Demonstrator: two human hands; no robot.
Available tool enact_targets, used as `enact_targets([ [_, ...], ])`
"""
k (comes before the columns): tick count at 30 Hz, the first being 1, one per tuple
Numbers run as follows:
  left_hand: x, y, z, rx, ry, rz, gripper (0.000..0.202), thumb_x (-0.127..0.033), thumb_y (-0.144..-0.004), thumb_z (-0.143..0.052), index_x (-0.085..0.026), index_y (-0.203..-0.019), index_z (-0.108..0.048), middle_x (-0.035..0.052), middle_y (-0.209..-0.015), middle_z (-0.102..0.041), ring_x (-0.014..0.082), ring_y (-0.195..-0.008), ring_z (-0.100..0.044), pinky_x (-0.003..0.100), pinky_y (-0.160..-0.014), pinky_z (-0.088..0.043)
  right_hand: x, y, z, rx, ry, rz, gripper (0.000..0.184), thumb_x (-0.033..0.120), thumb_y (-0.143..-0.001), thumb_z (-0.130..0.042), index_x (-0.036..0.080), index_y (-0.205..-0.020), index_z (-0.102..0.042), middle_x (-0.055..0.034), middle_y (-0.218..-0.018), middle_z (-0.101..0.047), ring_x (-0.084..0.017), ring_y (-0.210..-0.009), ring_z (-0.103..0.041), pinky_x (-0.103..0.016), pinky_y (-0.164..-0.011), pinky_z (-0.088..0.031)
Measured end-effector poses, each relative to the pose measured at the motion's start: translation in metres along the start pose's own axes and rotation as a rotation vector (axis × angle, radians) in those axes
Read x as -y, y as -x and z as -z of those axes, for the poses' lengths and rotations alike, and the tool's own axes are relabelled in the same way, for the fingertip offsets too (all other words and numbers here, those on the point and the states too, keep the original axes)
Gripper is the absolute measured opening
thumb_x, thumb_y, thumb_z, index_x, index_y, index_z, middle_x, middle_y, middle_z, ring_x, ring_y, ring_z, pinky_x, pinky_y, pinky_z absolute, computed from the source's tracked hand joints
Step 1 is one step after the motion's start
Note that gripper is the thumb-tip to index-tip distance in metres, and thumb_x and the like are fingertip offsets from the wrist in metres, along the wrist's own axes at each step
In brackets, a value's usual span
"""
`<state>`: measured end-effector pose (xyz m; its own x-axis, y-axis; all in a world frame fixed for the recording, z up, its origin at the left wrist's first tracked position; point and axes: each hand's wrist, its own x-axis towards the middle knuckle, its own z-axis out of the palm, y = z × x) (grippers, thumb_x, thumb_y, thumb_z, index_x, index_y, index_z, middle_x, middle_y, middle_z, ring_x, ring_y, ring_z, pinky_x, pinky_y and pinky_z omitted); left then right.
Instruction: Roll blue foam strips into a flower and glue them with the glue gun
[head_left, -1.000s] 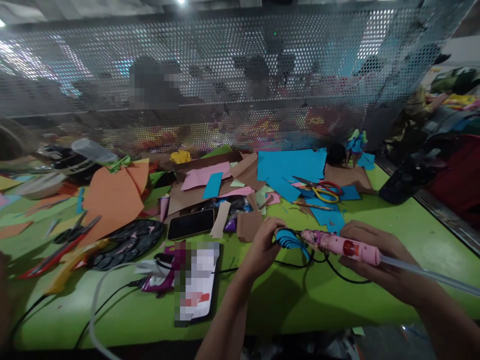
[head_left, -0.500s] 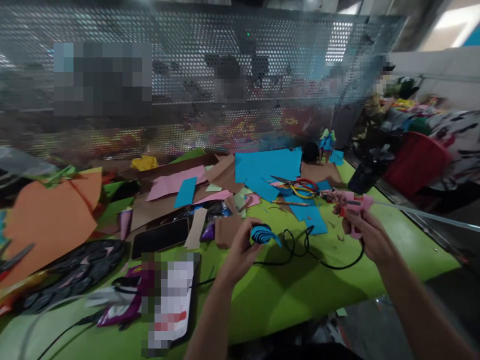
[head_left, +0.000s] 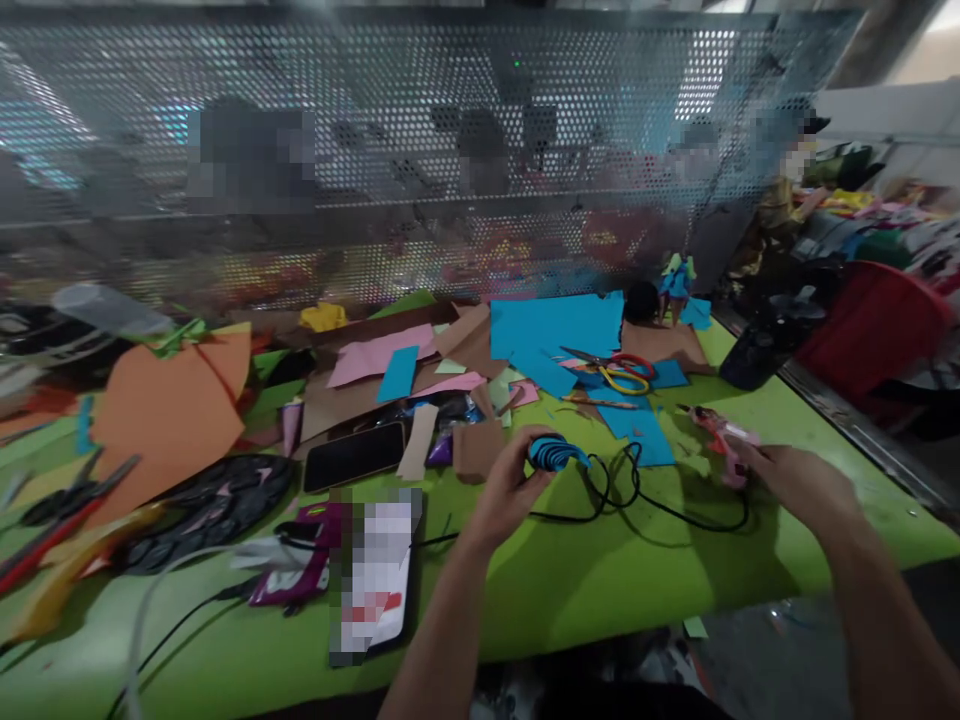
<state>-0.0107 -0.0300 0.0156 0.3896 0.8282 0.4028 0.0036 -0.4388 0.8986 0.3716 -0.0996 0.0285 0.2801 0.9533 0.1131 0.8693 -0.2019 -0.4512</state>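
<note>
My left hand (head_left: 517, 490) is closed around a curled piece of blue foam sheet (head_left: 556, 453) with dark gaps between its strips, held above the green table (head_left: 570, 590). To the right, my right hand (head_left: 802, 485) has its fingers on the back of a pink hot glue gun (head_left: 731, 447), low over the table with its nozzle towards the scissors. The glue gun's black cord (head_left: 675, 520) loops across the table between my hands. Yellow-and-red-handled scissors (head_left: 626, 375) and a pencil-like stick (head_left: 600, 400) lie on blue foam scraps beyond.
A dark phone (head_left: 355, 457), a white-and-red package (head_left: 386, 590) and orange foam (head_left: 165, 410) lie to the left. Blue foam sheet (head_left: 555, 325) lies near the perforated metal screen (head_left: 375, 220). A small blue doll-like figure (head_left: 677, 280) and a black container (head_left: 769, 340) stand at the back right.
My right hand has lowered the glue gun towards the table, and its grip has shifted to the gun's back. My left hand still holds the blue foam. The whole view has shifted.
</note>
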Motion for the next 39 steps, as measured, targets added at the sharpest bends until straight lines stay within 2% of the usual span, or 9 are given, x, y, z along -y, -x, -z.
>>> enact_targets([
  [1,0.001,0.000,0.000,0.001,0.000,-0.004,0.025,-0.028,-0.090,-0.060,-0.020,-0.113,-0.054,0.0093,-0.113,-0.060,0.0200,-0.104,-0.057,0.032,-0.090,-0.046,0.005,0.002,0.006,0.062,0.139,-0.094,0.051,0.067,-0.083,-0.053,0.022,-0.067,-0.072,-0.0128,-0.061,-0.066,-0.025,-0.047,-0.057,-0.035,-0.050,-0.032],
  [3,0.003,0.001,-0.001,0.003,-0.010,-0.008,0.027,-0.025,-0.089,-0.059,-0.020,-0.115,-0.055,0.0102,-0.113,-0.061,0.0205,-0.104,-0.058,0.032,-0.089,-0.046,0.021,0.007,0.016,0.080,0.281,-0.136,0.050,0.066,-0.086,-0.048,0.025,-0.069,-0.070,-0.0126,-0.065,-0.067,-0.028,-0.055,-0.062,-0.036,-0.051,-0.035],
  [5,0.004,0.002,-0.002,-0.001,-0.038,-0.021,0.027,-0.021,-0.087,-0.060,-0.020,-0.114,-0.057,0.0107,-0.113,-0.062,0.0217,-0.104,-0.059,0.033,-0.090,-0.046,0.046,0.013,0.021,0.009,0.199,0.031,0.041,0.060,-0.088,-0.049,0.026,-0.079,-0.068,-0.0101,-0.080,-0.071,-0.027,-0.066,-0.065,-0.035,-0.053,-0.040],
  [7,0.006,0.002,-0.002,-0.015,-0.084,-0.031,0.028,-0.018,-0.084,-0.062,-0.020,-0.111,-0.059,0.0105,-0.112,-0.064,0.0229,-0.104,-0.059,0.034,-0.091,-0.046,0.075,0.021,0.019,-0.065,-0.053,0.276,0.034,0.051,-0.091,-0.053,0.025,-0.108,-0.065,-0.0091,-0.100,-0.070,-0.022,-0.074,-0.066,-0.033,-0.064,-0.048],
  [10,0.008,0.002,-0.002,-0.032,-0.159,-0.024,0.031,-0.012,-0.078,-0.063,-0.021,-0.108,-0.061,0.0101,-0.111,-0.066,0.0240,-0.105,-0.060,0.036,-0.093,-0.046,0.121,0.031,0.010,-0.033,-0.280,0.610,0.030,0.037,-0.091,-0.061,0.027,-0.119,-0.060,-0.0054,-0.099,-0.067,-0.017,-0.075,-0.063,-0.031,-0.072,-0.051],
  [15,0.007,0.001,-0.004,-0.016,-0.261,-0.007,0.036,-0.006,-0.075,-0.062,-0.020,-0.108,-0.062,0.0099,-0.111,-0.068,0.0239,-0.104,-0.062,0.036,-0.091,-0.047,0.169,0.037,-0.013,-0.058,-0.449,0.769,0.034,0.026,-0.087,-0.068,0.028,-0.121,-0.060,-0.0039,-0.103,-0.067,-0.017,-0.085,-0.064,-0.028,-0.072,-0.054],
  [20,-0.003,0.001,-0.008,0.031,-0.302,-0.018,0.033,-0.009,-0.080,-0.060,-0.019,-0.111,-0.062,0.0096,-0.111,-0.069,0.0231,-0.104,-0.063,0.034,-0.089,-0.047,0.178,0.033,-0.028,-0.160,-0.503,0.805,0.028,0.015,-0.087,-0.066,0.027,-0.112,-0.064,-0.0025,-0.098,-0.070,-0.018,-0.091,-0.066,-0.030,-0.079,-0.054],
  [27,-0.007,0.001,-0.011,0.077,-0.329,-0.087,0.036,-0.005,-0.080,-0.060,-0.020,-0.112,-0.061,0.0082,-0.111,-0.070,0.0219,-0.105,-0.063,0.034,-0.092,-0.047,0.181,0.035,-0.030,-0.309,-0.460,0.843,0.024,0.009,-0.083,-0.068,0.023,-0.102,-0.064,-0.0016,-0.089,-0.070,-0.016,-0.085,-0.066,-0.029,-0.077,-0.053],
  [39,-0.004,0.000,-0.012,0.131,-0.474,-0.187,0.025,-0.013,-0.088,-0.058,-0.021,-0.112,-0.060,0.0069,-0.104,-0.070,0.0202,-0.099,-0.063,0.032,-0.085,-0.045,0.177,0.035,-0.033,-0.316,-0.440,0.822,0.019,0.007,-0.082,-0.068,0.022,-0.093,-0.064,-0.0017,-0.083,-0.071,-0.017,-0.080,-0.066,-0.029,-0.073,-0.053],
])
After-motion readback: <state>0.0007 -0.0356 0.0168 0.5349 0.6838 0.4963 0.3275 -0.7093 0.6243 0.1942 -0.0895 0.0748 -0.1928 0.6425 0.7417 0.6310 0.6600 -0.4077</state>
